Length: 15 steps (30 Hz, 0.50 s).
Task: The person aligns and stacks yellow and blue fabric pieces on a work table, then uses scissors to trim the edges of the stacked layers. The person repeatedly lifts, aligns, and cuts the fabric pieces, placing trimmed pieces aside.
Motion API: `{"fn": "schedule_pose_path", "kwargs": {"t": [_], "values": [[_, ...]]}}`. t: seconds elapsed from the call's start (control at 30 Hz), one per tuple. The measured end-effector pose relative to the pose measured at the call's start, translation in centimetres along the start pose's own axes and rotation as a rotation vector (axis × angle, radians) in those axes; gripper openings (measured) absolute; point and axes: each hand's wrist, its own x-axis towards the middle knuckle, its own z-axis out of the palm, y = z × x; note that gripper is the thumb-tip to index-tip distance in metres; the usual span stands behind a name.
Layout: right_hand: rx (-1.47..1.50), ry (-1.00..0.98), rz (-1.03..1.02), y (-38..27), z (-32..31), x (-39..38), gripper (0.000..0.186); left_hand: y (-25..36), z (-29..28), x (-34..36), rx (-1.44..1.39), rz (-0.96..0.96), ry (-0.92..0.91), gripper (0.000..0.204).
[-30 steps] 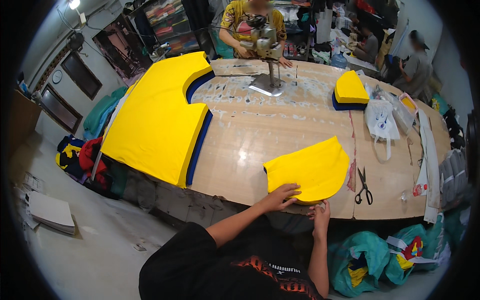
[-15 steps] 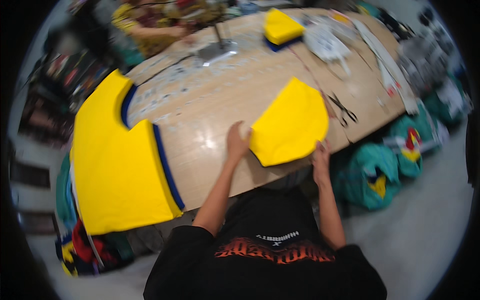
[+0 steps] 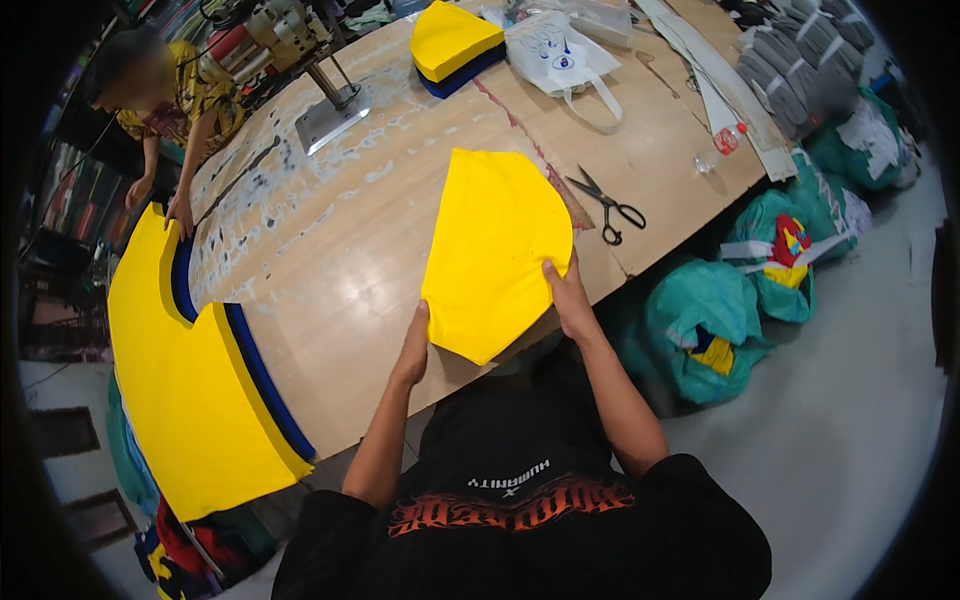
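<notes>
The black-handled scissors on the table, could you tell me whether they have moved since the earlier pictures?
No: the scissors lie on the same spot of the wooden table, just right of the yellow fabric piece.

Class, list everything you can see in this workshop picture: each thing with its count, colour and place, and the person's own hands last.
Cut fabric piece: one, yellow, near table edge, held at both sides.
Large fabric stack: one, yellow over blue, table's left end.
Small fabric stack: one, yellow over blue, far side.
Scissors: one, black, right of the held piece.
Plastic bag: one, white, far side.
Cutting machine: one, metal, far side.
Table: one, wooden.
Sacks: several, green, on the floor at right.
Co-worker: one, far left.
Left hand: on the piece's left edge.
Right hand: on its right edge.
</notes>
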Motion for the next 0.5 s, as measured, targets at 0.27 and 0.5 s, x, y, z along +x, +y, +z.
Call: {"fn": "schedule_pose_path", "kwargs": {"t": [0.27, 0.5], "values": [[-1.353, -0.020, -0.248, -1.2, -14.9, 15.8, 0.084, 1.8, 10.1, 2.4, -0.139, 0.027, 0.174, 0.086], [-1.217, 0.068, -0.466, 4.5, -18.6, 15.3, 0.067, 6.9, 10.4, 9.1, -0.303, 0.057, 0.116, 0.082]]}}
